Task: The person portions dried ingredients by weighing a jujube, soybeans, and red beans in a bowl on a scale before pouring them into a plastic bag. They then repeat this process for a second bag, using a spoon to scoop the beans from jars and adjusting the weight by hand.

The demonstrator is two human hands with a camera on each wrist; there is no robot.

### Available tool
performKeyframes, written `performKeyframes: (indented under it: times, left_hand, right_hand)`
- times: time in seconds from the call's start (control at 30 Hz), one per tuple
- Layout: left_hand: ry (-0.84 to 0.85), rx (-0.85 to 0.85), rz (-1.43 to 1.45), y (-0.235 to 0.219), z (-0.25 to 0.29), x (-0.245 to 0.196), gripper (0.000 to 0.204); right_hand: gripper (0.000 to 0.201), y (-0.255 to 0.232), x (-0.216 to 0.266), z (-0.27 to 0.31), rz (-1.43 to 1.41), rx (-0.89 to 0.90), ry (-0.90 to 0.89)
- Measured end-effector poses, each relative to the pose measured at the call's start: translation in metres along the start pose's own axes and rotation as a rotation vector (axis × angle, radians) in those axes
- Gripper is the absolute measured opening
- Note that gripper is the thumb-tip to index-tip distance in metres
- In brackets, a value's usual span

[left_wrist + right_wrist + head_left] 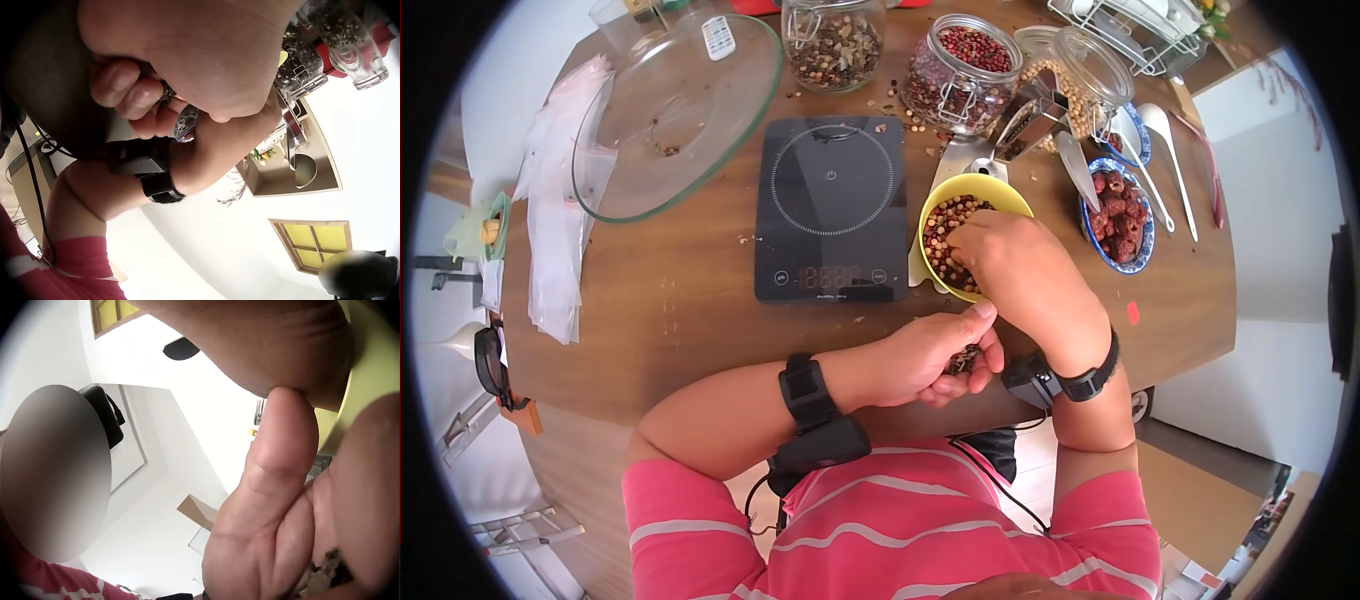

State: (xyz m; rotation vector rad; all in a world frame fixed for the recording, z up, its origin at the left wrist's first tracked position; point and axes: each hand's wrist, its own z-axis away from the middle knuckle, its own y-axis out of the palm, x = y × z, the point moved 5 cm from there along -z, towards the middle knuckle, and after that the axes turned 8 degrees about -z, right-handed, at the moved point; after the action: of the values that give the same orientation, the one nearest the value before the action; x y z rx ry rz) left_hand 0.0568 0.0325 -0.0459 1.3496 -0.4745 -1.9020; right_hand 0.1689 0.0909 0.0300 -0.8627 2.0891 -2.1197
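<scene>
The left hand [930,352] is cupped palm up below the yellow bowl [1025,198], its curled fingers holding small dark dried pieces [962,360]. In the left wrist view, that hand [187,50] has similar bits between palm and fingers. Red, brown and tan round grains [948,218] fill much of the bowl. The right hand [1025,270] reaches over the bowl's right side, fingers bent down into the grains and fingertips hidden. The left thumb touches or nearly touches the right hand's underside; in the right wrist view, the left thumb [284,431] meets the right hand [269,344].
A black scale [830,215] lies left of the bowl, with a glass lid [690,120] and plastic bags [555,240] farther left. Behind stand spice jars [835,50] and a metal grater [1030,115]. A blue-patterned bowl of dried red fruit [1118,220] and white spoons [1175,160] are at right.
</scene>
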Motion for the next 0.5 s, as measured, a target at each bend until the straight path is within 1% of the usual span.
performKeyframes:
  times: [0.1,0.37,0.5]
  left_hand:
    - [0.003,0.000,-0.001,0.000,0.001,0.000,0.072]
    - [0.008,0.003,-0.017,0.001,0.001,-0.001,0.074]
    - [0.012,0.010,0.023,-0.001,0.000,0.002,0.077]
  right_hand:
    - [0.009,0.001,0.001,-0.002,0.020,0.033,0.024]
    - [0.007,0.001,-0.004,0.000,0.011,-0.037,-0.004]
    - [0.006,-0.021,-0.012,0.007,-0.031,-0.110,-0.011]
